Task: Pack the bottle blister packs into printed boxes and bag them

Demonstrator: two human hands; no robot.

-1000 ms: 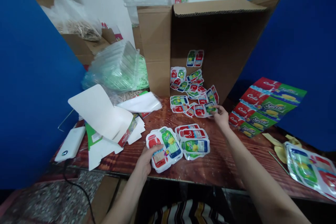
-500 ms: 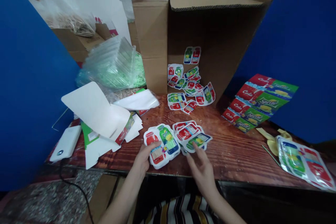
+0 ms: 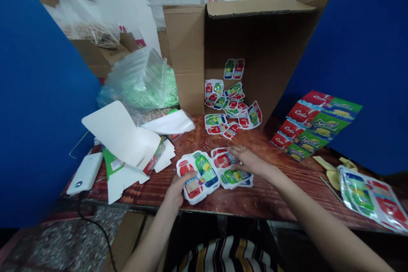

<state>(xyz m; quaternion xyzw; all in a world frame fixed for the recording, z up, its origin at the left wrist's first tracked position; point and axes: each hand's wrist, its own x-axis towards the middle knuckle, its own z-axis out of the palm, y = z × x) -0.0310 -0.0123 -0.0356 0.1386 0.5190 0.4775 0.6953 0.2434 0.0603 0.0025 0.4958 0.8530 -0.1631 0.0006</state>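
Observation:
My left hand (image 3: 177, 187) grips the near edge of a small blister pack (image 3: 199, 174) printed with a red jar and a green bottle, lying on the wooden table (image 3: 280, 187). My right hand (image 3: 247, 159) lies flat, fingers stretched out, on a short stack of similar packs (image 3: 231, 170) just right of it. More of these packs (image 3: 231, 106) lie scattered at the mouth of an open cardboard box (image 3: 255, 42) standing behind.
Printed Cola and Sprite sheets (image 3: 314, 125) lean against the blue partition at the right. Larger packs (image 3: 371, 199) lie at the right edge. White folded cards (image 3: 127, 144), a white device (image 3: 85, 174) and a bag of clear trays (image 3: 143, 80) sit at the left.
My right hand drew back from the scattered packs by the box, swung near the table's front edge, and now rests on the short stack. My left hand stayed on its pack.

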